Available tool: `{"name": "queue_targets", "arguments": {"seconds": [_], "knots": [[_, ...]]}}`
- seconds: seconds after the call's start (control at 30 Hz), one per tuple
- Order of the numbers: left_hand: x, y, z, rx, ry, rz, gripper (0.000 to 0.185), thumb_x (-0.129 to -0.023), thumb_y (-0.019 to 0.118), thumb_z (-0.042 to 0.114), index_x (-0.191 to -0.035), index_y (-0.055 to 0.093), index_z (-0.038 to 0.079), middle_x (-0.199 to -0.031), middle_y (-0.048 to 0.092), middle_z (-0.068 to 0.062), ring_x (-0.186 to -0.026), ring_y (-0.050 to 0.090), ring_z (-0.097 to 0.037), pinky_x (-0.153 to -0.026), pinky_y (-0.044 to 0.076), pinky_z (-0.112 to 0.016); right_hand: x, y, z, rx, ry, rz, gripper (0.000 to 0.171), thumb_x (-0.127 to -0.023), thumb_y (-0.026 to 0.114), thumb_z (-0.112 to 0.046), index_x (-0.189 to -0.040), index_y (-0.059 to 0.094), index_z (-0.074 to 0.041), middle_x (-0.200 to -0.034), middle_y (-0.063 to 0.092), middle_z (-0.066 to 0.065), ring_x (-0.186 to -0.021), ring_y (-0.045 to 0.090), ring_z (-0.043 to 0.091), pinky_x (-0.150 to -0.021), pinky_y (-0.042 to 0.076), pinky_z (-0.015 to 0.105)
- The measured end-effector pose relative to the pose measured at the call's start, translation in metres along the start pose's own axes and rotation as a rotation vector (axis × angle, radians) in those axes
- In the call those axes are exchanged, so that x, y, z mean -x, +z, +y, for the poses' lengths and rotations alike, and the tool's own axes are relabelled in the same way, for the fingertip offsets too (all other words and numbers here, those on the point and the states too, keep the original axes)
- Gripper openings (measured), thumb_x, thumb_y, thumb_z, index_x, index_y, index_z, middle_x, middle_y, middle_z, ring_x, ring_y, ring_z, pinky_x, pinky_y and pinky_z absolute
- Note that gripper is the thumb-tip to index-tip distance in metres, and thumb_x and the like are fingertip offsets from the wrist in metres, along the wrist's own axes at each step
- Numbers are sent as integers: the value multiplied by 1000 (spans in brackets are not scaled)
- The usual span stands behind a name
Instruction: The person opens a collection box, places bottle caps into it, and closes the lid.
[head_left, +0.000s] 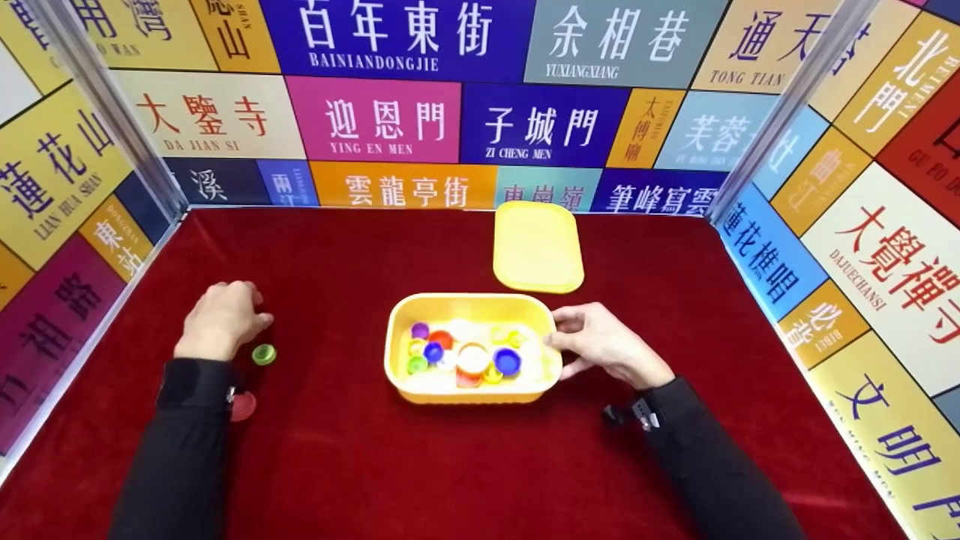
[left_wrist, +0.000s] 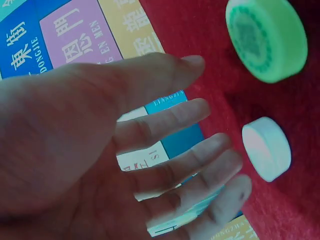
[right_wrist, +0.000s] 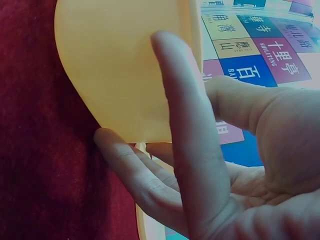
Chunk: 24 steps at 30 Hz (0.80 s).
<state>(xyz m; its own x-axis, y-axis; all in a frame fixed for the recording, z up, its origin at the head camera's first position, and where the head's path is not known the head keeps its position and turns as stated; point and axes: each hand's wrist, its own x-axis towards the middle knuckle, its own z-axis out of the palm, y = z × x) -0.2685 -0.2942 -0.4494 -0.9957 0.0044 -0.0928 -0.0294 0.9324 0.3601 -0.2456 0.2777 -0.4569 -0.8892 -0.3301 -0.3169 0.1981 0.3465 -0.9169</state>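
Note:
A yellow plastic box [head_left: 409, 386] stands on the red cloth, with several coloured bottle caps inside, among them a blue cap [head_left: 507, 362]. At its right end my right hand [head_left: 611, 346] holds the box by the rim, fingertips at the edge and along the outer wall [right_wrist: 115, 75]. To the left, my left hand [head_left: 219, 319] is raised over the cloth, fingers loosely extended and nothing in them. Just right of it lies a green bottle cap [head_left: 264, 355]. The left wrist view shows that green cap and a white cap [left_wrist: 267, 150] beyond the fingertips.
Behind the box lies its yellow lid [head_left: 538, 247], flat near the back edge. A red cap [head_left: 244, 406] sits beside the left wrist, partly covered by the sleeve. Printed panels [head_left: 375, 120] wall the table at the back and both sides.

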Motion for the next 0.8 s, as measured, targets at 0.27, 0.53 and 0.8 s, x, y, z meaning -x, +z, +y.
{"name": "queue_targets", "arguments": {"seconds": [0.27,0.53,0.8], "knots": [[4,-10,-7,41,-92,-108,26,-101,78,8,-120,75,-10,-120,71,-38,-102,67,-48,-85,60,-60,3,0,-5,-11,1,-27,58,-106,76,-1,-162,60,8,-143,74,36,-103,86,31,-74,74,44],[5,-9,-8,54,-101,-94,16,-98,72,0,-111,79,-6,-122,70,-37,-103,68,-48,-85,61,-63,3,1,-5,-24,-12,-41,58,-104,75,4,-160,60,8,-143,74,38,-106,86,35,-74,74,45],[4,-8,-6,54,-72,-63,9,-97,75,0,-102,80,-5,-111,71,-34,-96,67,-45,-80,59,-56,3,0,-4,-25,-19,-46,57,-105,74,4,-161,61,8,-144,73,38,-107,86,36,-74,74,46]]}}
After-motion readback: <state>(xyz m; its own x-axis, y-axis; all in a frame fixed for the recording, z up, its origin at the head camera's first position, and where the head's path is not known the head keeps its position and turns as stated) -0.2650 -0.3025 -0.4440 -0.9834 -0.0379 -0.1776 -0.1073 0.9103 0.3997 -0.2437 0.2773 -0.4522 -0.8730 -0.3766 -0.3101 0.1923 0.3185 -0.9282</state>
